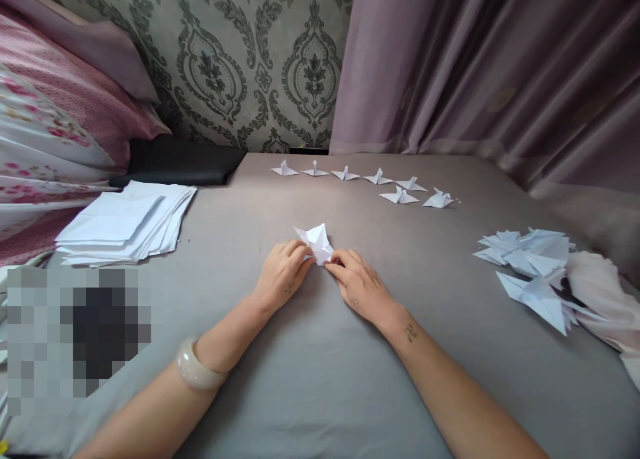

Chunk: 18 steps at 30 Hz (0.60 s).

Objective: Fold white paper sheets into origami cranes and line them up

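Nearest, over a grey sheet (300, 399), the L wrist is ringed by a pale bangle (196, 367); at far R, a pinkish cloth (595, 289) is bunched beside a heap of folded white paper (540, 297). In the ctr, a folded paper piece (319, 242) is held btwn R hand (364, 284) & L hand (284, 272), fingers drawn in narrow, its lower R corner & L side pinched resp. Farther, white sheets (125, 222) are stacked at L; 7 sml paper birds (378, 177) are set in 2 rows, w/ a black flat item (177, 160) at L, backed by patterned wallpaper (263, 65) & mauve curtain (425, 59)
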{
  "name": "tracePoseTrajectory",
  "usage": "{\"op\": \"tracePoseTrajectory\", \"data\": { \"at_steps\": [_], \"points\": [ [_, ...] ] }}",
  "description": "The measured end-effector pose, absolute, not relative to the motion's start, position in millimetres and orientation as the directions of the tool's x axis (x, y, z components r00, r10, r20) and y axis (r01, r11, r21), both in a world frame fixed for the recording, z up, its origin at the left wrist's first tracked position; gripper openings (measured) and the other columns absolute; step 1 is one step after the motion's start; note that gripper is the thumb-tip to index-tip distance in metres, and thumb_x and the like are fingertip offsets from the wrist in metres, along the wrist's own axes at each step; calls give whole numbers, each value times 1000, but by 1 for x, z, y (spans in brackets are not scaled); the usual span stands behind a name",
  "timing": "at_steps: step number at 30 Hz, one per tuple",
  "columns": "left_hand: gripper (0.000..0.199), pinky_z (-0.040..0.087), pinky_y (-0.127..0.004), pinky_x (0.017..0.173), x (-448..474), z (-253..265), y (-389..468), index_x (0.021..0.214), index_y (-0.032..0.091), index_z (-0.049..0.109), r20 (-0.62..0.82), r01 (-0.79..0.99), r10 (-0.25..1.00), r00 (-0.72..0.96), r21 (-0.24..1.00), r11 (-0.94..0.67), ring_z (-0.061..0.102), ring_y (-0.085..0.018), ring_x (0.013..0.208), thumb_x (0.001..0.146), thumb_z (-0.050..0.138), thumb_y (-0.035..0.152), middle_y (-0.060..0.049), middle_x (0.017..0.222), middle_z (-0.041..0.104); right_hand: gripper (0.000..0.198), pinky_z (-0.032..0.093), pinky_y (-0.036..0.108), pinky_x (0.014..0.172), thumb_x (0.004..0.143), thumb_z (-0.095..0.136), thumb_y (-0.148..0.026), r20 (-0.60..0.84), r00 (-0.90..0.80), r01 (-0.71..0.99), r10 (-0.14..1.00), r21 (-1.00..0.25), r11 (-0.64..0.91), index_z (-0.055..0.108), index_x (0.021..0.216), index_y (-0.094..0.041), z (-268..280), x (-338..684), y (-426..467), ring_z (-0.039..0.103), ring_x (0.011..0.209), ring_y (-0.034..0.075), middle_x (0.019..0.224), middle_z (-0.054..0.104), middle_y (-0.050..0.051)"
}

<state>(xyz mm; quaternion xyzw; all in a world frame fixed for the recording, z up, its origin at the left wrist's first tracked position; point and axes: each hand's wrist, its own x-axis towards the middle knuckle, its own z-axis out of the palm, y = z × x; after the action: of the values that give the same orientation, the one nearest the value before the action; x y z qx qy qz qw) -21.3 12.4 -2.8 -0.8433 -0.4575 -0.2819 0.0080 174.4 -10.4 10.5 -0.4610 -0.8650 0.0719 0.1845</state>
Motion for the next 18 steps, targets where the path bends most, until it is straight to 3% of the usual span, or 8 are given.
{"op": "tracePoseTrajectory", "data": {
  "at_steps": [4, 8, 13, 18],
  "points": [
    [22, 44, -32, 77, -19, -5, 12, 102, 18, 61, 419, 705, 728, 543, 243, -666, 60, -19, 91, 96, 41, 24, -7, 105, 67, 27, 43, 31, 72, 91, 42, -11, 221, -493, 800, 842, -264, 538, 67, 93, -23, 13, 175, -12, 49, 86, 19, 96, 57, 7],
    [27, 45, -34, 76, -17, -3, 10, 103, 17, 64, 363, 674, 707, 606, 237, -699, 61, -19, 92, 96, 38, 22, -9, 103, 68, 29, 43, 30, 70, 88, 44, -9, 214, -472, 803, 855, -294, 518, 68, 95, -25, 16, 177, -13, 48, 85, 19, 93, 55, 7],
    [30, 44, -34, 75, -17, 5, 5, 106, 19, 65, 319, 686, 699, 640, 173, -707, 60, -20, 92, 96, 38, 26, -9, 100, 68, 37, 45, 30, 77, 85, 44, -5, 160, -505, 744, 848, -417, 522, 69, 100, -28, 22, 190, -10, 52, 90, 18, 97, 58, 5],
    [32, 41, -35, 76, -17, 9, 3, 115, 24, 62, 259, 693, 698, 668, 125, -710, 55, -22, 95, 96, 37, 33, -8, 103, 64, 42, 46, 32, 86, 79, 42, -3, 111, -507, 652, 855, -599, 465, 73, 91, -28, 23, 205, 0, 58, 98, 17, 105, 65, 1]
  ]
}}
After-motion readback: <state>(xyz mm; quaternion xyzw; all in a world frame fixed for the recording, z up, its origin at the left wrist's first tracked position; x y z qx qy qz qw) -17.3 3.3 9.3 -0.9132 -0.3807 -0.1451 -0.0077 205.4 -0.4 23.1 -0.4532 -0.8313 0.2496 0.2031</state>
